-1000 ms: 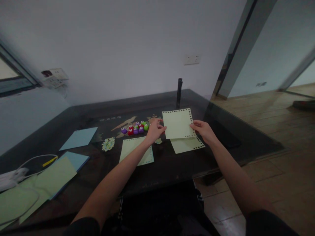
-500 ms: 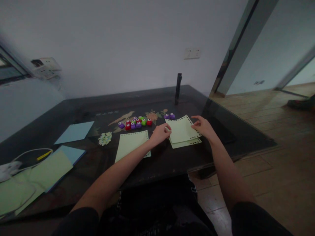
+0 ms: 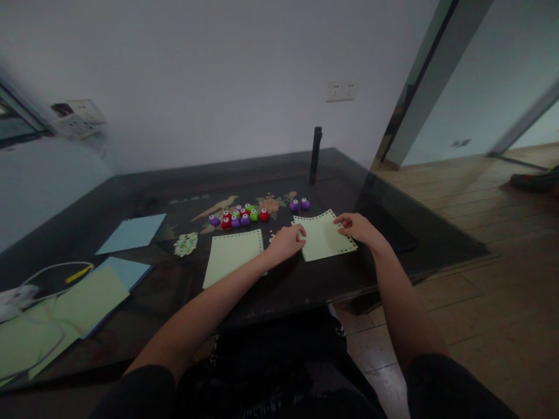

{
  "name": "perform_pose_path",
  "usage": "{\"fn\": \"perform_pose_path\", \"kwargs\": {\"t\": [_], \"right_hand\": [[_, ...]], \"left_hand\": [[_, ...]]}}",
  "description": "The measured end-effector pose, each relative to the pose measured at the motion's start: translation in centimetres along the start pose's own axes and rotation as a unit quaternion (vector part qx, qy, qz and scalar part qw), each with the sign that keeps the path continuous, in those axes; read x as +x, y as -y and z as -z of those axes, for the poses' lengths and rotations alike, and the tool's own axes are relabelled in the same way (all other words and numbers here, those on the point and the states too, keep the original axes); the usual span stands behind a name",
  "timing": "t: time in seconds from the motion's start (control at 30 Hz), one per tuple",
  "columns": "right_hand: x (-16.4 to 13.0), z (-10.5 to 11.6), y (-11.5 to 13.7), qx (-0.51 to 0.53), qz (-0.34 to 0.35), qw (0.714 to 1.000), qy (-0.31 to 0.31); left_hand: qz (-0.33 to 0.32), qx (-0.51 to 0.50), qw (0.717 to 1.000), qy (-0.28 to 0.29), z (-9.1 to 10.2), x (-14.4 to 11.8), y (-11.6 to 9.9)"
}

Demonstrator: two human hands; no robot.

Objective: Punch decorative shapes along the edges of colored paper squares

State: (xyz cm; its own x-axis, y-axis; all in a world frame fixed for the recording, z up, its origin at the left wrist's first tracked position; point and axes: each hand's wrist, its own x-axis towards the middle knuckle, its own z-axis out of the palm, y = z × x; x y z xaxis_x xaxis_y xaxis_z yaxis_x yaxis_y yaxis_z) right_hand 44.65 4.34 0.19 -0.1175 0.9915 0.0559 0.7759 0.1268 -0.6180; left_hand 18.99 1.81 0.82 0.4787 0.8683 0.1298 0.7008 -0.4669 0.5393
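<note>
Two pale green sheets of paper (image 3: 322, 235), with small holes punched along their edges, lie nearly aligned on the dark table. At the left edge of the upper sheet is my left hand (image 3: 286, 242), its thumb and finger curled closed on the paper. My right hand (image 3: 358, 227) has its bent fingers on the right edge of the same sheet. Another pale green sheet (image 3: 234, 254), also punched along its edges, lies left of my left hand, partly under my forearm. Beyond the stacked sheets sit two purple mini punches (image 3: 299, 204) with round white spots like eyes.
Several red, green and purple punches (image 3: 244, 216) cluster mid-table. A black upright cylinder (image 3: 315, 156) stands at the back. Blue paper (image 3: 133, 234), a floral piece (image 3: 186, 244), more green sheets (image 3: 94, 299), a yellow-marked white cable (image 3: 78, 275) lie left. The table (image 3: 279, 305) ends near my lap.
The upper sheet, offset and slightly raised before, has come down toward me and now nearly covers the lower sheet. Both hands have shifted slightly with it.
</note>
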Motion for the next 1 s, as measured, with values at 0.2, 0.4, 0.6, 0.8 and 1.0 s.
{"fn": "perform_pose_path", "kwargs": {"t": [0.2,0.4,0.6,0.8,1.0], "right_hand": [[-0.08,-0.26,0.09,0.002,0.003,1.0,0.021],[-0.07,-0.22,0.15,0.004,0.0,1.0,0.025],[-0.02,-0.23,-0.08,0.001,0.01,1.0,0.021],[-0.12,-0.17,-0.05,0.002,0.004,1.0,0.024],[-0.1,-0.11,-0.02,0.006,0.01,1.0,0.026]], "left_hand": [[0.0,0.017,1.0,0.011,0.07,0.06,0.08],[-0.001,0.019,1.0,0.016,0.03,0.24,0.26],[0.003,0.026,0.999,0.021,-0.01,0.35,0.26],[-0.001,0.029,0.999,0.021,0.04,0.36,0.29],[-0.002,0.028,0.999,0.021,-0.02,0.37,0.38]]}}
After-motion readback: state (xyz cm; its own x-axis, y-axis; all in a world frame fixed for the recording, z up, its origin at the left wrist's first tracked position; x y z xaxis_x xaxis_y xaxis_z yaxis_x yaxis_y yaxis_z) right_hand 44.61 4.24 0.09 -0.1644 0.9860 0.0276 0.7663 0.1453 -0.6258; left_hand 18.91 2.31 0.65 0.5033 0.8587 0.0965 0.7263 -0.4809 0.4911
